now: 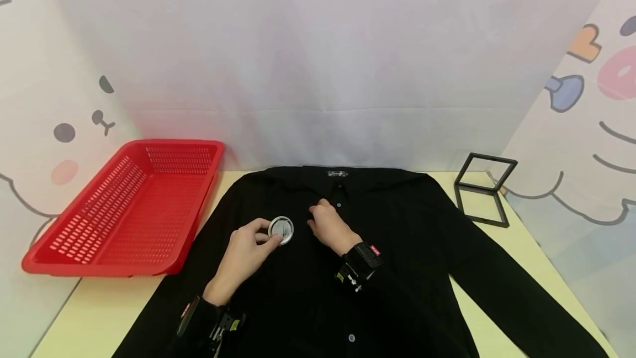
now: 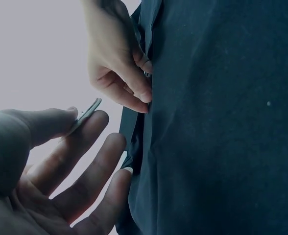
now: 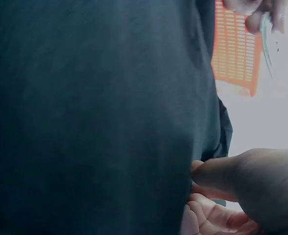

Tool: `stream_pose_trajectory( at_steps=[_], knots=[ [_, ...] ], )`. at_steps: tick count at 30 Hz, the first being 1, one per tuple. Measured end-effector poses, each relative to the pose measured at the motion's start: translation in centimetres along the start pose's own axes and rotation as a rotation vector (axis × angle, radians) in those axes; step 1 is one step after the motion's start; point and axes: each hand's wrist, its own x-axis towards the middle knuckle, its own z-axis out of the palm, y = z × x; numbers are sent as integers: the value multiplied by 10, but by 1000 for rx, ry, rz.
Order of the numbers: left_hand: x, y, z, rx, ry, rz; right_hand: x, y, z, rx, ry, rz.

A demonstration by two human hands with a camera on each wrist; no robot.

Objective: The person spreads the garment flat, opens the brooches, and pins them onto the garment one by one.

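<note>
A black button-up shirt (image 1: 397, 236) lies spread out, its collar toward the back wall and its sleeves running down both sides. My left hand (image 1: 247, 248) holds a round silver badge (image 1: 281, 230) between thumb and fingers, above the shirt's left chest. Edge-on in the left wrist view, the badge (image 2: 87, 115) looks thin, and the other fingers stay spread. My right hand (image 1: 330, 225) is down at the shirt beside the button row, with bent fingers and thumb pinching the cloth. In the right wrist view its fingertips are partly hidden by the fabric.
A red slotted plastic basket (image 1: 181, 247) stands at the left. On the right, a black hinged double frame (image 1: 504, 214) stands partly folded near the table edge. The pale yellow table (image 1: 561, 286) shows around the shirt, with a white cloth wall (image 1: 323, 70) behind.
</note>
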Motion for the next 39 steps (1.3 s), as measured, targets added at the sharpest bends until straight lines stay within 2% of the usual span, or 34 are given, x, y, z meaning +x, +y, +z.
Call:
stream_pose_trajectory(
  at_steps=[4, 9, 11, 15, 20, 28, 35, 39],
  knots=[
    [1, -2, 1, -18, -14, -7, 0, -1, 3, -35, 21, 2],
    [5, -1, 0, -54, -29, 26, 1, -3, 5, -18, 73, 10],
    [6, 1, -1, -76, -31, 14, 1, -4, 6, 2, 84, 22],
    [9, 5, 0, -174, -52, -37, 2, -4, 6, 38, 97, 54],
    [11, 6, 0, -306, -99, -49, 1, -4, 6, 78, 102, 91],
    [13, 5, 2, -409, -123, -56, 3, -6, 5, 82, 110, 94],
    [16, 3, 10, -373, -65, -92, 3, -5, 5, 109, 106, 78],
    [17, 3, 12, -389, -59, -124, 3, -3, 6, 121, 117, 74]
  ],
)
